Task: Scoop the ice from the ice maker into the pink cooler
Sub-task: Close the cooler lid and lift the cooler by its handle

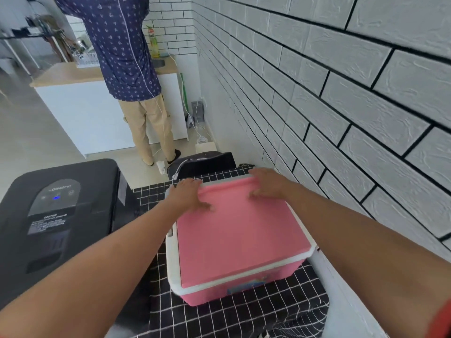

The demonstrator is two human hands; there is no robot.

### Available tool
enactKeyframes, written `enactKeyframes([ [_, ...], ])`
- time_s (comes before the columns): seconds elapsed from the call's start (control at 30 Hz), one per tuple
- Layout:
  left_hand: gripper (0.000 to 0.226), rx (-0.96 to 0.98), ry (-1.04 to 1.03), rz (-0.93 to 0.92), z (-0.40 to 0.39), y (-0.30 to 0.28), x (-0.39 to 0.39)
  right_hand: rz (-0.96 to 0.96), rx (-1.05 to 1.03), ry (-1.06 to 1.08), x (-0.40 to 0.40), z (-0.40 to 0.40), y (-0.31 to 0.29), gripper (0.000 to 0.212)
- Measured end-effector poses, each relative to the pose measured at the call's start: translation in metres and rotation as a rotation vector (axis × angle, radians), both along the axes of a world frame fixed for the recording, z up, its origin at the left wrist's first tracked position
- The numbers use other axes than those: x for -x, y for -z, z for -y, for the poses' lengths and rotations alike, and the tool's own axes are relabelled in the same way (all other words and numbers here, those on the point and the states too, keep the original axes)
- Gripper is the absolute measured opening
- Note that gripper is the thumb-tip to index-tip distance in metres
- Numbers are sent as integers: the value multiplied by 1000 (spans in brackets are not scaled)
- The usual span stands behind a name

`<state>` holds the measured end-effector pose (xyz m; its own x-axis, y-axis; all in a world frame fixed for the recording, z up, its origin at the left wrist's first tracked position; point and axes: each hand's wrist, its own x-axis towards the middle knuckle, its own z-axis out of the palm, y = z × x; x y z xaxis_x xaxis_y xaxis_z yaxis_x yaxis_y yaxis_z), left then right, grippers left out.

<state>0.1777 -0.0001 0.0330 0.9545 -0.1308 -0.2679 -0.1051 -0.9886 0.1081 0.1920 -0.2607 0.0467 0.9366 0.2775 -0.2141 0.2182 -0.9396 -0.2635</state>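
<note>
The pink cooler (240, 242) with a white rim sits on a black-and-white grid cloth, its pink lid down. My left hand (189, 195) rests on the lid's far left corner, fingers spread over the edge. At the far right corner of the lid lies my right hand (268, 182), fingers curled on the back edge. The black ice maker (58, 215) stands to the left of the cooler, lid shut, a blue light on its panel. No ice or scoop is visible.
A white brick wall (341, 106) runs close along the right. A person in a patterned shirt (122, 45) stands at a white counter (80, 111) ahead. A dark bag (202, 164) lies beyond the cooler. Cables trail on the floor.
</note>
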Motion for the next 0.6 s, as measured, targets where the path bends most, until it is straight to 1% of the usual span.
enactKeyframes([
  [0.07,121,-32,11,-87,4,-6,-20,-80,64,-29,-18,-7,0,96],
  [0.13,130,-45,32,-195,9,-10,-35,-184,71,-27,-33,-12,1,98],
  [0.2,130,3,50,-271,10,-9,-42,-248,82,-36,-44,-17,1,101],
  [0.27,126,32,61,-275,11,-9,-42,-268,96,-51,-50,-21,1,108],
  [0.4,110,6,51,-214,13,-10,-37,-229,116,-50,-54,-22,3,115],
  [0.47,103,-24,59,-126,14,-11,-31,-138,182,-71,-50,-22,2,107],
  [0.53,110,-72,81,-4,13,-10,-21,-27,212,-88,-43,-22,-1,98],
  [0.6,117,-85,107,126,11,-9,-10,59,200,-84,-32,-20,-3,97],
])
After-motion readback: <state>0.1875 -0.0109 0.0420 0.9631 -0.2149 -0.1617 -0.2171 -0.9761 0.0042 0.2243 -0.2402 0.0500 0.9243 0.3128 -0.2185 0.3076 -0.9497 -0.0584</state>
